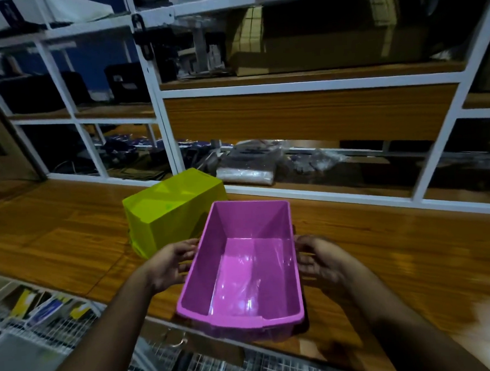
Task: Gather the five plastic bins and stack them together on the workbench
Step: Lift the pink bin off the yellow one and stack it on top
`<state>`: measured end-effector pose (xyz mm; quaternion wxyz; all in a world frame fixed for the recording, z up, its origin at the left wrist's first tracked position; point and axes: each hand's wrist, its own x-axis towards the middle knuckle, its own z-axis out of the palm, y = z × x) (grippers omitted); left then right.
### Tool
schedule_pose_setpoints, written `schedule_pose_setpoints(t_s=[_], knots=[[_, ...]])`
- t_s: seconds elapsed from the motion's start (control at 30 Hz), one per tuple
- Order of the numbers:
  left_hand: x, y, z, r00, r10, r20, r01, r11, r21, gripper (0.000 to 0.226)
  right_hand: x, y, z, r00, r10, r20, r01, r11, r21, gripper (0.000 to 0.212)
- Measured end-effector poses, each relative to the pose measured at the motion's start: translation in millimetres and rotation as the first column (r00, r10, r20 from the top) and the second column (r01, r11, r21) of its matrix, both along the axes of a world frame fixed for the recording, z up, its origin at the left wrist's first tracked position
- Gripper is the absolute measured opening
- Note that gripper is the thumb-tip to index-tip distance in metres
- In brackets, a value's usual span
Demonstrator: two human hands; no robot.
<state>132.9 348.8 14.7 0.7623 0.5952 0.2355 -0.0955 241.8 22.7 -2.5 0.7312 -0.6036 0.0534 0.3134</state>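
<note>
Purple plastic bin [252, 271], open side up, sits between the person's two hands above the front part of the wooden workbench [385, 248], its near end reaching past the bench's front edge; whether its bottom rests on the wood or is lifted clear cannot be told from this angle. Inside it the glossy floor shows pale reflections. Left hand [171, 264] is at the bin's left long wall, fingers lightly bent with the tips at or just under the rim, and right hand [317, 261] mirrors it at the right long wall, fingers spread and loosely curved toward the plastic. Neither hand plainly wraps the rim, and the right one is blurred, so whether they clamp the bin or merely touch it cannot be told. Just behind and to the left of the purple bin stands a yellow-green plastic bin [170, 210], turned upside down on the bench, its flat base facing up and its near right corner hidden behind the purple one. Behind the bench rises a white metal shelving frame [158, 104] with wooden shelves carrying a cardboard box [330, 45], dark cases and clear plastic bags [248, 165]. Below the bench's front edge lies a white wire-mesh rack [60, 334] holding small packets.
</note>
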Motion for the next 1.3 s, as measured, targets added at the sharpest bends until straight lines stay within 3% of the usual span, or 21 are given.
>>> schedule_pose_setpoints(t_s=[0.17, 0.3, 0.6, 0.93, 1.3], knots=[[6, 1, -2, 0.989, -0.144, 0.031, 0.142, 0.989, 0.049, 0.043, -7, -9, 2, 0.998, 0.056, 0.040, -0.057, 0.998, 0.033, 0.035], [15, -5, -9, 0.975, -0.207, 0.082, 0.209, 0.978, -0.025, 0.045, -23, -25, 4, 0.999, 0.021, 0.032, -0.022, 0.999, 0.032, 0.042], [40, -85, -3, 0.872, -0.453, 0.186, 0.471, 0.880, -0.062, 0.052, -92, -114, 5, 0.952, -0.293, 0.083, 0.289, 0.955, 0.064, 0.036], [-1, -274, 10, 0.685, -0.698, 0.209, 0.719, 0.693, -0.041, 0.045, -245, -276, 9, 0.753, -0.649, 0.114, 0.634, 0.761, 0.139, 0.026], [-136, -527, 10, 0.461, -0.849, 0.259, 0.884, 0.464, -0.055, 0.045, -471, -467, 13, 0.489, -0.861, 0.141, 0.845, 0.507, 0.171, 0.032]])
